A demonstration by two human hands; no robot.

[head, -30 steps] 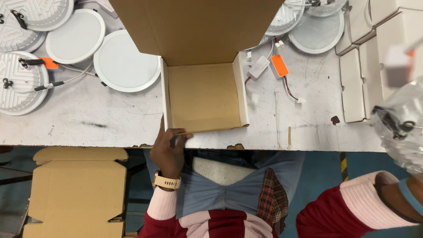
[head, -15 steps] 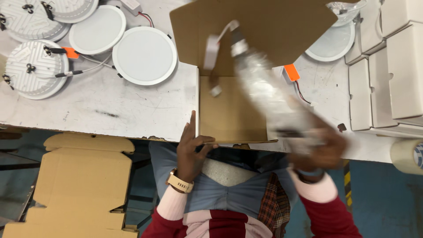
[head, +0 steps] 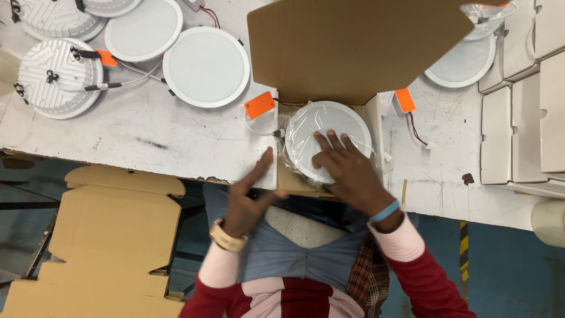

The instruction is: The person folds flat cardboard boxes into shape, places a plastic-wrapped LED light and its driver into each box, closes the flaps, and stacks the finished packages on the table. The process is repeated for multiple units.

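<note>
Head view: bagged round panel light [head: 321, 134] going into open cardboard box [head: 306, 147] at the worktop [head: 135, 138] edge.
Right hand [head: 347, 168] lies flat, fingers spread, on the light; left hand [head: 250, 200] is open, holding nothing, beside the box wall. Best pressed evenly, cable [head: 259, 126] tucked inside. Disc lies flat, white face up; being round, no long axis. Orange driver [head: 259, 105] sits outside, left.

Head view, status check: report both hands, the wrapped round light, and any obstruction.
Right hand flat on wrapped round light, pressing it into open cardboard box. Left hand open at box's near-left edge. Orange driver trails outside.
</note>
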